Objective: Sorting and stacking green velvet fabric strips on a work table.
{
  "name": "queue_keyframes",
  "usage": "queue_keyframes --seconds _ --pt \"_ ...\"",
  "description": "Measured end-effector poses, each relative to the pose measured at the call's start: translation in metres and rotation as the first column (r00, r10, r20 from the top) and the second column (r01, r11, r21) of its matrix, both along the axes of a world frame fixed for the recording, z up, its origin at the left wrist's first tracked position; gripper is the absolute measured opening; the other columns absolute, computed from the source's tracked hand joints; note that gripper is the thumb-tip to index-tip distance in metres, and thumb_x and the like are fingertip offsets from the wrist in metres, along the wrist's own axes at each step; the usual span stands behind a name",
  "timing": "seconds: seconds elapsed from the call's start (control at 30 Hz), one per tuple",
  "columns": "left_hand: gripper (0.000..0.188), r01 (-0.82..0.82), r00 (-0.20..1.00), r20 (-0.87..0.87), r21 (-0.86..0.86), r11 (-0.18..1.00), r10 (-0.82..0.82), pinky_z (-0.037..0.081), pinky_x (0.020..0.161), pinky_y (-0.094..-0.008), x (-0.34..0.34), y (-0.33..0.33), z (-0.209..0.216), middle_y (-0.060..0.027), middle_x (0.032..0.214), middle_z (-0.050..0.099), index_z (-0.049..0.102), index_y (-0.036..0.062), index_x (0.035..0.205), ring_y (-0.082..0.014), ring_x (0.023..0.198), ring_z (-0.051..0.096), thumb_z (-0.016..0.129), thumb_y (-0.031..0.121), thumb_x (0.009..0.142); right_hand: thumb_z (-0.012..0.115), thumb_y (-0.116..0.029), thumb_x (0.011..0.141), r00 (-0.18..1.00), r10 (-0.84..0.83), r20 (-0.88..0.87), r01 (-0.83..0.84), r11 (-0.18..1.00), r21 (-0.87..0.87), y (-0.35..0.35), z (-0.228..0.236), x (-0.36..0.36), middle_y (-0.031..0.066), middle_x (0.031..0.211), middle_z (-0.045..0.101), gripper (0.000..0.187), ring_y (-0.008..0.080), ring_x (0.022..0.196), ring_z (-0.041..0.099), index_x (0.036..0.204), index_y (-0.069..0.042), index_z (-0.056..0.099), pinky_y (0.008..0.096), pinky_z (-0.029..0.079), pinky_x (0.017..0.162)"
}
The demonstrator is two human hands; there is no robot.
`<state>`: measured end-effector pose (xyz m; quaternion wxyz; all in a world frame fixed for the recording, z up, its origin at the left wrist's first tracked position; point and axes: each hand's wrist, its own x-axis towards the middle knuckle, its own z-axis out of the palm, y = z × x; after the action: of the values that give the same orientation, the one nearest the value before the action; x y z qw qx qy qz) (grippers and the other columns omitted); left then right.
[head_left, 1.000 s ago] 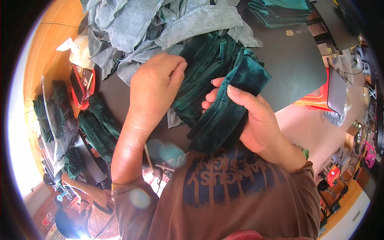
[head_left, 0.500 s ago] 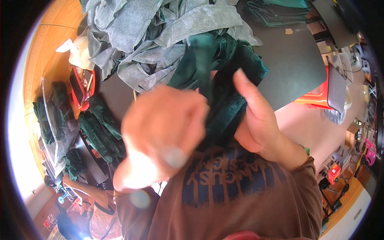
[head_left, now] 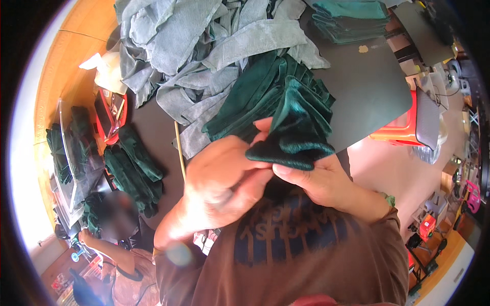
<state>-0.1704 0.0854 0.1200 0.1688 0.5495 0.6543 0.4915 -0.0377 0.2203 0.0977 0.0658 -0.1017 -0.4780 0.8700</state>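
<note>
- We have the dark green velvet piece (head_left: 298, 133) up in the right hand (head_left: 319, 178), in front of the stack of green velvet strips (head_left: 245, 104) on the tabletop (head_left: 367, 92).
- Our right hand is clamped on the velvet, thumb at the near edge and fingertips showing beyond its left side.
- Our left hand (head_left: 224, 176) has its fingers drawn together beside that thumb; we cannot tell whether they pinch the cloth.
- To work this edge well, we should hold it lightly between thumb and fingertips, so the pile is not crushed.
- We would do best to smooth the curled near edge and line up its layers before loosening either grip.
- We should let the far end hang free, clear of the strips behind it.
- Most of our right fingers are hidden behind the velvet, and the left hand's own knuckles cover its fingertips.
- The dark folds hide any seam or layer count.
- The grey fabric heap (head_left: 168, 41) is cut off at the top.
</note>
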Motion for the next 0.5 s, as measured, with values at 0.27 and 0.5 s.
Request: queue_keyframes --seconds 0.27,0.5 --pt "0.032 -0.034 0.994 0.109 0.124 0.992 0.02 0.046 0.062 -0.0266 -0.006 -0.001 -0.008 -0.0093 0.096 0.058 0.063 0.001 0.107 -0.0146 0.073 0.055 0.074 0.004 0.077 0.064 -0.004 0.089 0.998 0.015 -0.069 0.004 0.963 0.269 0.003 -0.01 0.006 0.0061 0.12 0.058 0.045 0.0131 0.112 0.053 0.131 -0.001 0.048 0.0306 0.042 0.098" --pt "0.026 0.027 0.995 -0.103 0.244 0.969 -0.001 0.047 0.064 -0.0296 -0.001 -0.004 -0.012 -0.0101 0.089 0.059 0.065 -0.0003 0.101 -0.0185 0.074 0.057 0.072 0.0 0.077 0.064 -0.007 0.09 0.99 0.015 0.143 -0.01 0.999 -0.035 0.004 -0.003 0.005 0.0039 0.119 0.058 0.049 0.0114 0.112 0.053 0.135 -0.003 0.044 0.0288 0.043 0.097"
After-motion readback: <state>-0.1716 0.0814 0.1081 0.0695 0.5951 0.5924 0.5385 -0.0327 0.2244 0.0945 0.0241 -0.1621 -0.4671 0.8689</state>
